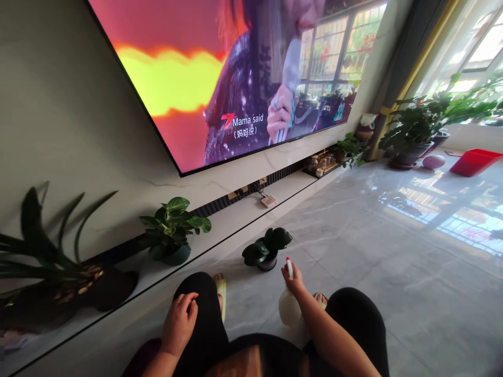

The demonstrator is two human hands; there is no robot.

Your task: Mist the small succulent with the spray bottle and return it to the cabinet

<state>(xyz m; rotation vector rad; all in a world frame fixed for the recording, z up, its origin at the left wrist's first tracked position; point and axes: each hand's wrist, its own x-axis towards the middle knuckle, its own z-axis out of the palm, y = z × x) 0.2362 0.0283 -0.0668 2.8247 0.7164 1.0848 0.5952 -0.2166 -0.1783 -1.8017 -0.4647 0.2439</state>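
Note:
A spray bottle [290,306] with a cloudy, pale body and a red-and-white nozzle is in my right hand [294,280]. My fingers wrap around its neck, and the nozzle points toward a small potted plant [267,248] on the floor. This plant has broad dark green leaves and a dark pot. Over on my left knee rests my left hand [181,319], its fingers loosely bent, its thumb a little apart and nothing visible in it.
Along the wall runs a low white ledge [231,222] bearing a leafy potted plant [175,230] and a long-leaved plant [66,262]. A large television [243,94] hangs above. Right of it are window plants [416,131], a purple ball [434,162] and a red bin [475,163].

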